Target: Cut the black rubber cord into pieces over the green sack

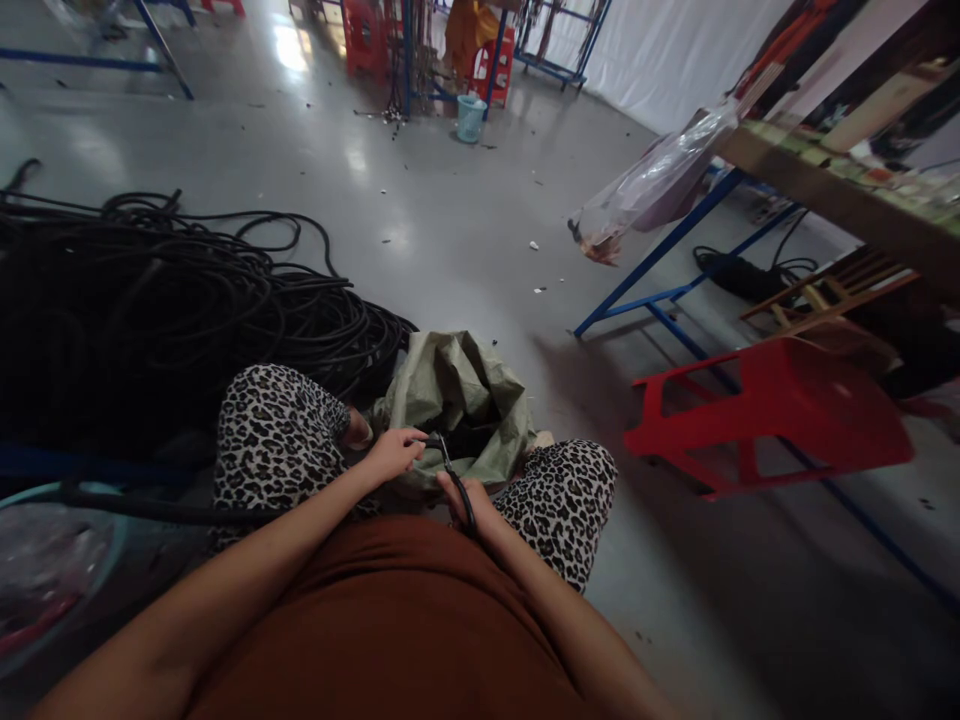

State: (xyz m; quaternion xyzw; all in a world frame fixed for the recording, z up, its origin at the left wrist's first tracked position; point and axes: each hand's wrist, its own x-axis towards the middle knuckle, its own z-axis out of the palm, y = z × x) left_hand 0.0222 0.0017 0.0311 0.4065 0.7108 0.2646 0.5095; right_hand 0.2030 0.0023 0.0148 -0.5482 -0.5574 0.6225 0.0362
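Note:
In the head view, my right hand (480, 508) grips black-handled scissors (445, 452), the blades pointing up and away from me. My left hand (396, 455) is closed, pinching a short dark end of black cord (434, 440) beside the scissor blades. Whether the blades touch the cord is too small to tell. Both hands are above an open greenish woven sack (499, 385) that stands on the floor between my knees. Dark contents show inside the sack. A thick black cord (172, 510) runs in from the left and passes behind my left forearm.
A big heap of black cord (285, 310) lies at my left, with a light-blue tub (105, 490) of plastic nearer me. To the right are a red stool (810, 410) and a blue-legged table (645, 250). A small blue basket (470, 120) stands farther off.

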